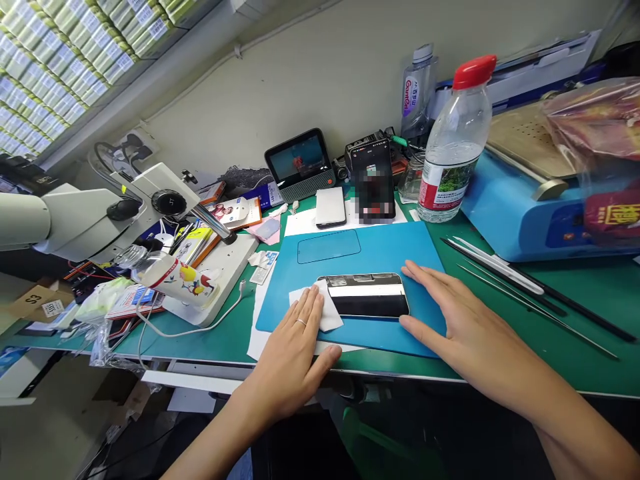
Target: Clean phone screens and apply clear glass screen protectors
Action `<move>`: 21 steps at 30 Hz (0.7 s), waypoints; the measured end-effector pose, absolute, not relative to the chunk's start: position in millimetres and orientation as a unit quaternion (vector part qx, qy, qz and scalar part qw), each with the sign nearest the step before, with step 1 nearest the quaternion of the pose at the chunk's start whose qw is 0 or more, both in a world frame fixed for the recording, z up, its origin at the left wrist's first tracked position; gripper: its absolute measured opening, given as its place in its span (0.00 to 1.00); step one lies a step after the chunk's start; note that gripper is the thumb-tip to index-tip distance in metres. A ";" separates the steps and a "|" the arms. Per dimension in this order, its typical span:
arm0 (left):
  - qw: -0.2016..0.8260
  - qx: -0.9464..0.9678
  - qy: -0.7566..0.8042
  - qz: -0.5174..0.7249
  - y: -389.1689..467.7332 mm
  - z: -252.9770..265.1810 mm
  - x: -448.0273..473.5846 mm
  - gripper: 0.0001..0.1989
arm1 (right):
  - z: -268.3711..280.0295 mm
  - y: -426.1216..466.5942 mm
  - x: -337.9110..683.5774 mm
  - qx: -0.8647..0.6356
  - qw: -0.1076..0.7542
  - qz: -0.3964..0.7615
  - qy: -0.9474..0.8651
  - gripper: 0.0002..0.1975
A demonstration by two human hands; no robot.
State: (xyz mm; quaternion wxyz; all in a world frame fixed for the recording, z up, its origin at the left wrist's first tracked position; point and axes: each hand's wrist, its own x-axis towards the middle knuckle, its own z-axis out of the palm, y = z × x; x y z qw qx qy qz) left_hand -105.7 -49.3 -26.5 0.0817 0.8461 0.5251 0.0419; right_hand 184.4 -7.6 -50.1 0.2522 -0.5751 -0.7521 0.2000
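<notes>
A: Two bare forearms nearest the lens, left forearm [225,420] and right forearm [565,403], entering at the lower edge of the head view. Position of the hands?

B: Well apart from each other. Left hand [295,333] laid flat, fingers together and thumb out to the side, pressing a white wipe [330,312]. Right hand [440,303] spread, thumb and forefinger parted; nothing gripped.

A: And the phone [373,295]?

B: Flat on the blue mat [395,250], glossy face up, between the two hands. Long axis runs left to right, roughly parallel to the mat's front edge.

A: Which hand is nearer?

B: Left reaches over it: the wipe covers the left end, fingertips on top. Right frames the opposite end, forefinger by the far corner, thumb by the near one. Whether those tips touch the edge, cannot tell.

A: Surroundings?

B: A dark rounded outline [329,247] lies beyond the phone on the mat; loose pane or printed mark, unclear. Upright phone [375,177] behind the mat, red-capped bottle [445,160] to its right. White-handled tool [517,276] on the green worktop [590,287], right of the mat.
</notes>
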 end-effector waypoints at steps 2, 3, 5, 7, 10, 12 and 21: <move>0.090 0.842 0.530 0.039 -37.4 -24.4 -104.1 0.37 | -51.3 -6.8 184.7 -0.574 0.251 0.195 -0.754 0.37; 0.094 0.840 0.533 0.035 -30.8 -22.8 -102.3 0.37 | -51.8 -6.4 184.9 -0.576 0.252 0.196 -0.753 0.36; 0.099 0.839 0.534 0.024 -18.3 -19.0 -95.7 0.38 | -52.5 -5.5 184.9 -0.581 0.255 0.204 -0.745 0.36; 0.099 0.847 0.522 0.021 -8.6 -15.7 -84.9 0.38 | -52.6 -4.2 184.8 -0.585 0.264 0.210 -0.738 0.35; 0.096 0.873 0.476 0.038 -0.7 -14.4 -62.4 0.39 | -51.7 -2.2 184.6 -0.579 0.289 0.215 -0.732 0.33; 0.090 0.894 0.436 0.059 1.4 -15.5 -46.0 0.40 | -50.9 -1.1 184.6 -0.577 0.302 0.223 -0.726 0.33; 0.065 0.939 0.297 0.162 9.9 -15.6 -31.9 0.16 | -51.8 -0.4 184.8 -0.582 0.325 0.251 -0.702 0.32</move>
